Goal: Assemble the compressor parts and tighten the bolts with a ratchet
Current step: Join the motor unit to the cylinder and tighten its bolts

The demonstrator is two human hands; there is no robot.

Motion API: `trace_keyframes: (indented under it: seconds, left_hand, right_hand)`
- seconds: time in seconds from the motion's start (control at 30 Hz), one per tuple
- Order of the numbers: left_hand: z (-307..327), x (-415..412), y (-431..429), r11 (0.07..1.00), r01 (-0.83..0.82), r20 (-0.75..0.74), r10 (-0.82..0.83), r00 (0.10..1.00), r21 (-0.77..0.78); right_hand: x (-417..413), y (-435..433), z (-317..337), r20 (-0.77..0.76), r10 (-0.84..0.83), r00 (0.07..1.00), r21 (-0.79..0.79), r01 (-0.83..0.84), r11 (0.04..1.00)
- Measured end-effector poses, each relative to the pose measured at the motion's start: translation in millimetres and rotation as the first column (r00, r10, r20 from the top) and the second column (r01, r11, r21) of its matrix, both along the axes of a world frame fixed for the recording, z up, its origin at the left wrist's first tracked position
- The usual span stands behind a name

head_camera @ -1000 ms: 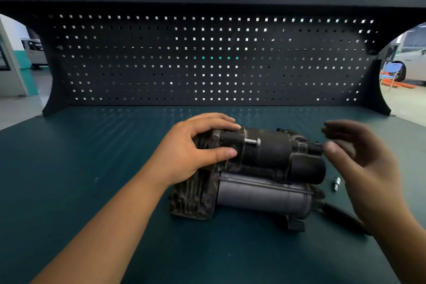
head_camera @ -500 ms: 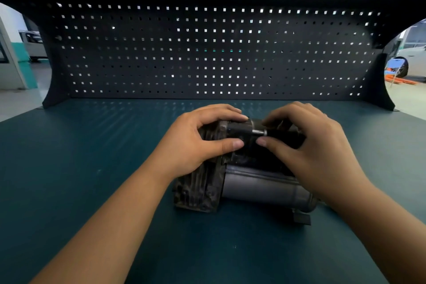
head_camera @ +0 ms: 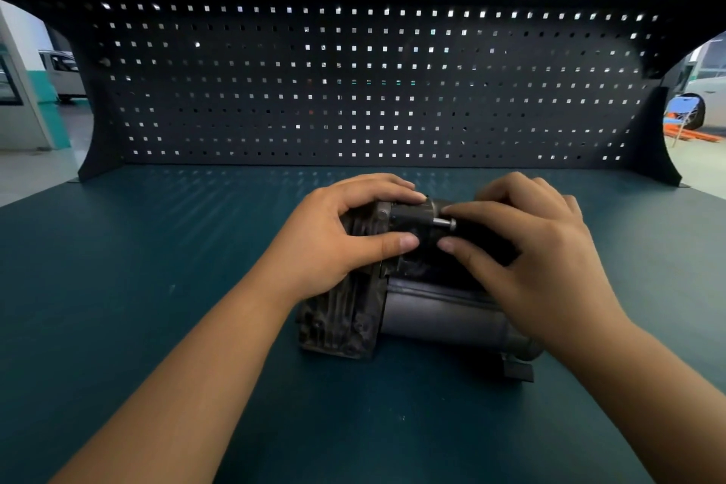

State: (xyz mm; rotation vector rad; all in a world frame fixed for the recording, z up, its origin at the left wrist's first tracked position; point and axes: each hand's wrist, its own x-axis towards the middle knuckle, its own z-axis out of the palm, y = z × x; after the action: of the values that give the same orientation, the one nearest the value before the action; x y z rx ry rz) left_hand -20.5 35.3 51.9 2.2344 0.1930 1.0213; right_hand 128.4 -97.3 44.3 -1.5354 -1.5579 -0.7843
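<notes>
left hand [head_camera: 334, 244] grips the compressor [head_camera: 440, 314] steady on the surface [head_camera: 157, 287]; right hand [head_camera: 534, 263] fingers pinch a bolt [head_camera: 446, 223], best threaded straight by hand first, avoiding cross-threading.

A dark compressor [head_camera: 440, 314] lies on the teal bench [head_camera: 157, 287], its finned end toward 9 o'clock; the left hand [head_camera: 334, 244] grips that end, fingers over the top, thumb on the near face. The right hand [head_camera: 542, 259] curls over the upper housing from 3 o'clock, index fingertip on a silver bolt [head_camera: 444, 223], thumb just below; a black pegboard [head_camera: 353, 90] stands at 12 o'clock.
</notes>
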Motion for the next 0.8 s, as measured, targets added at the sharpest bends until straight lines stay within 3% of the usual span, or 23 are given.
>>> trace_keyframes:
  seconds: [0.2, 0.4, 0.6, 0.8]
  left_hand:
    - [0.0, -0.2, 0.0, 1.0, -0.004, -0.005, 0.004, 1.0, -0.003]
    - [0.5, -0.2, -0.3, 1.0, 0.002, -0.002, -0.002, 1.0, -0.006]
    - [0.9, -0.4, -1.4, 1.0, 0.001, -0.001, -0.001, 1.0, -0.012]
    - [1.2, -0.5, -1.8, 1.0, -0.004, -0.002, 0.004, 1.0, -0.005]
  right_hand:
    - [1.9, 1.8, 1.6, 0.188, -0.094, 0.978, 0.06, 0.084, 0.995]
    - [2.6, 0.0, 2.2, 0.113, -0.098, 0.989, -0.046, 0.104, 0.994]
    - [1.4, 3.4, 2.3, 0.149, -0.08, 0.986, 0.033, 0.076, 0.997]
    - [3.0, 2.3, 0.1, 0.1, -0.04, 0.994, 0.015, 0.039, 0.999]
